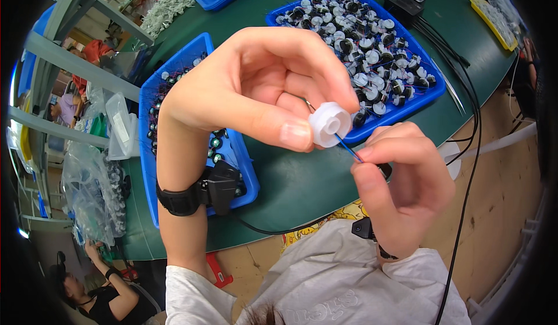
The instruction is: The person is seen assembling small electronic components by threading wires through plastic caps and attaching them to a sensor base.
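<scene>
My left hand is closed, its thumb and fingertips gripping a round white plastic cap with a raised hub at its centre. From that hub a thin blue wire, with what looks like a darker strand beside it, runs to my right hand. The right thumb and index finger pinch the wire just below the cap. A dark, rounded piece shows partly behind the right fingers, mostly hidden. Both hands are raised above the green table, between two blue trays.
Many white-and-black wired parts fill the blue tray at the far right. Another blue tray, left, holds small round parts. Black cables run down the right side beside metal tweezers. A co-worker sits at lower left, near plastic bags.
</scene>
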A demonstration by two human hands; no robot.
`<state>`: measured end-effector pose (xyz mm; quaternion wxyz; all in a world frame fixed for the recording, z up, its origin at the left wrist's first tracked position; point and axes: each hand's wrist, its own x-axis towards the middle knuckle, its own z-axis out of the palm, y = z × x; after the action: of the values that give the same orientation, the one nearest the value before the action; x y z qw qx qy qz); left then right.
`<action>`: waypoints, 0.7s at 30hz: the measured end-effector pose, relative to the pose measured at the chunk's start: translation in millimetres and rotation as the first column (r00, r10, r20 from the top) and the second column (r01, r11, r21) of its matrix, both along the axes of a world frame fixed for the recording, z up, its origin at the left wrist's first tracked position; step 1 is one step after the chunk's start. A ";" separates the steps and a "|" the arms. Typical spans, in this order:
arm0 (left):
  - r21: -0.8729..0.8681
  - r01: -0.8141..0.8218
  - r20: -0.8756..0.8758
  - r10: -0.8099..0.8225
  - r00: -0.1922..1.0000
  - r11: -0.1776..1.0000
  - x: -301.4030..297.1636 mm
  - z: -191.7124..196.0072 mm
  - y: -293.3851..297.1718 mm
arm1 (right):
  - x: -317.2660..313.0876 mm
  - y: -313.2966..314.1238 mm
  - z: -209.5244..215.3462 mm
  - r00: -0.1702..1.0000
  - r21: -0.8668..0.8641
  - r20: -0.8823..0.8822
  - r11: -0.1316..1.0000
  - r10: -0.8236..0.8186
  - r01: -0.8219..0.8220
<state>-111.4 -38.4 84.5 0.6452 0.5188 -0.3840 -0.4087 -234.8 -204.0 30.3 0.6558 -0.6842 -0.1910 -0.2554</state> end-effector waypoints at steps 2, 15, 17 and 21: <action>-0.003 -0.004 0.004 0.004 1.000 1.000 -0.2 -1.2 0.2 | 0.2 0.9 -1.1 0.999 -0.001 -0.007 0.999 -0.034 0.034; 0.034 0.052 -0.021 -0.052 0.998 0.998 1.2 0.1 -0.8 | -2.1 0.2 4.2 0.986 0.055 -0.133 0.994 0.105 -0.098; 0.040 0.057 -0.021 -0.056 0.998 0.998 1.3 -0.8 -1.0 | -2.6 3.7 3.8 0.959 0.214 -0.207 0.965 0.194 -0.149; 0.022 0.081 -0.005 -0.081 0.997 0.996 -0.1 -0.3 -0.9 | -3.2 6.4 5.8 0.939 0.286 -0.227 0.939 0.259 -0.190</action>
<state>-111.6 -39.3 84.2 0.6232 0.5092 -0.3987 -0.4397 -238.1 -197.6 36.1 0.7843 -0.5934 -0.1450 -0.1086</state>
